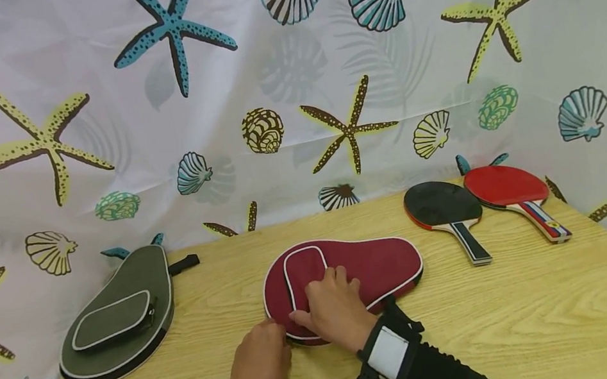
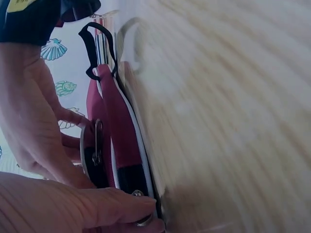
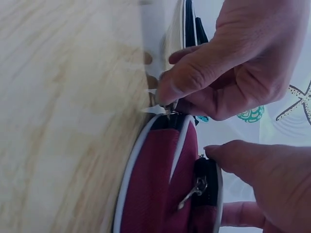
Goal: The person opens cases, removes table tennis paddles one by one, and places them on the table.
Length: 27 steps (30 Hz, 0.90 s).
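The red case [image 1: 375, 263] lies flat in the middle of the table [image 1: 532, 325], its round end to the left and its narrow end to the right. At the near left edge my left hand [image 1: 260, 357] pinches the metal zip pull [image 3: 169, 107] between thumb and fingers. My right hand [image 1: 334, 305] rests on top, loosely spread over the case's pocket [image 1: 305, 267], thumb at the pocket's edge, gripping nothing. I judge the case light and padded, soft enough to dent under a palm yet firm along its white-piped rim, with little to break; so light a thing could slide on smooth wood unless held down. The best holds, I think, are the small pull by fingertip pinch, the broad face under a flat hand, and the black strap loop [image 1: 398, 317] on the near side. Counting up: two cases, this one and the green case [image 1: 143, 270] at the left, with one pocket showing on each; two paddles far right, the black paddle [image 1: 439, 203] and, to its right, the red paddle [image 1: 503, 184]; and two metal pulls visible on my case, the second being the pocket pull [image 3: 200, 184].
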{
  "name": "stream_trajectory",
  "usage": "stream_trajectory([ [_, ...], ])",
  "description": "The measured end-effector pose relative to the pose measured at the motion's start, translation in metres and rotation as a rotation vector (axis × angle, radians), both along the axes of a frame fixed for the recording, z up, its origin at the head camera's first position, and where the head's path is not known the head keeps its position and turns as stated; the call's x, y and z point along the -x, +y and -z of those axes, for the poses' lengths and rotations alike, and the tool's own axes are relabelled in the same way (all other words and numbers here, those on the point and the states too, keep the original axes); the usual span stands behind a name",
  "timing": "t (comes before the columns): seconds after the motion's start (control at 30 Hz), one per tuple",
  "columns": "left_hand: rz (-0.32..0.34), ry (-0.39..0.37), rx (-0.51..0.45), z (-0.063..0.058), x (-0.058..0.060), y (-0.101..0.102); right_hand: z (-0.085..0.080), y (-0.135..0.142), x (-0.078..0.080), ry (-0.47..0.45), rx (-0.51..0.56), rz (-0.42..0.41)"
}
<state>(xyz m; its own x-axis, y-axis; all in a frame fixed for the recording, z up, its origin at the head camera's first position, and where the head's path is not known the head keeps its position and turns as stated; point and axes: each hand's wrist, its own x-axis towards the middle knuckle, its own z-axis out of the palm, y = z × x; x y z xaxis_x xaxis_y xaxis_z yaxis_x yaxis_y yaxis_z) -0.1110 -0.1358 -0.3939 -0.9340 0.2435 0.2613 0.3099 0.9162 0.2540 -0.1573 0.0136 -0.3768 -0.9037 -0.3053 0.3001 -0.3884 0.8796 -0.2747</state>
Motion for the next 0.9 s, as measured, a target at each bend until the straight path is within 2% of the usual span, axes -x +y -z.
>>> stream_trajectory([
  [0.17,-0.032,-0.026,-0.007,-0.001,0.004,-0.003,0.001,0.000,0.002,0.008,0.013,-0.016],
  [0.57,-0.028,0.015,-0.007,-0.001,0.004,-0.007,-0.002,0.007,0.004,0.006,0.055,-0.109],
  [0.9,-0.026,-0.035,-0.020,-0.003,0.005,-0.009,-0.002,0.017,0.005,0.003,0.061,-0.178],
])
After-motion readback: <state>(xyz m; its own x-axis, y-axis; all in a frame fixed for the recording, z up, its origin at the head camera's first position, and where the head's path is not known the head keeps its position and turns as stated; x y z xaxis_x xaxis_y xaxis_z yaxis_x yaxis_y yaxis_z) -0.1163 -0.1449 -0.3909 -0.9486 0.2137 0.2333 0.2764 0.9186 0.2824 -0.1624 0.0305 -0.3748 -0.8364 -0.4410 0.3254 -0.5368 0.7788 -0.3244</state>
